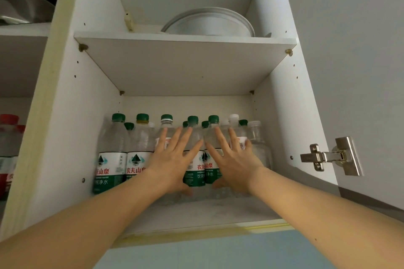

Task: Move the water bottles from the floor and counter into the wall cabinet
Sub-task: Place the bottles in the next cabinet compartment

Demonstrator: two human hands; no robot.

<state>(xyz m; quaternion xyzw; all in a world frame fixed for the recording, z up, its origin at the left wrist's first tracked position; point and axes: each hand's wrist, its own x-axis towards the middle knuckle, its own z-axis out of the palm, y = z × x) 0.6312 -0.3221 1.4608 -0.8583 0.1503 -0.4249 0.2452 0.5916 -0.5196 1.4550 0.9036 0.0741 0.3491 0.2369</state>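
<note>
Water bottles (111, 159) stand upright in packed rows on the lower shelf of the open wall cabinet (65, 116), where we see both hands laid flat against their fronts. Nearest to us, two bare forearms reach up from the bottom corners. The left hand (172, 159) spreads its straight fingers over the bottles at centre; the right hand (231, 159) does the same just beside it, the two index fingertips almost meeting, and neither hand curls around a bottle. Most bottles carry green caps and green-and-white labels; a few at right have white caps. Farther up, a shelf board (185, 63) divides the cabinet, and a white round dish (209, 24) rests on it. A metal hinge (328, 156) projects from the right wall.
</note>
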